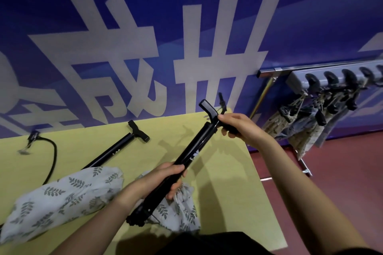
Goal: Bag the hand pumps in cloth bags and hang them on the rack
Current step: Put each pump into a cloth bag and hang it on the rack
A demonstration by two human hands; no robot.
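1. The left hand (165,174) is wrapped closed around the lower barrel of a black hand pump (186,157), at about 6 o'clock in the head view, with its fingers curled round the tube.
2. The right hand (238,128) grips the right-hand side of the pump's T-handle (209,109), near 2 o'clock from the left hand; its fingers are folded round the handle.
3. The pump is held tilted above the yellow table (228,182), base low toward 7 o'clock and handle high toward 1 o'clock.
4. Its base hangs just over a leaf-print cloth bag (180,211) that lies crumpled under the left hand; whether the base is already inside the bag's mouth cannot be told.
5. A second leaf-print bag (62,194) lies at 8 o'clock, with a second pump (116,151) and its black hose (52,157) running out from it toward 10 o'clock.
6. The rack (335,76) stands at 3 o'clock beyond the table edge, and several bagged pumps (306,122) already hang from its hooks.
7. Judged from this, the step in hand is bagging the held pump.
8. The next move likely calls for finding the bag's opening and guiding the pump base-first down into it, while one hand frees itself to pull the cloth up along the barrel.
9. Hanging on the rack comes after that.
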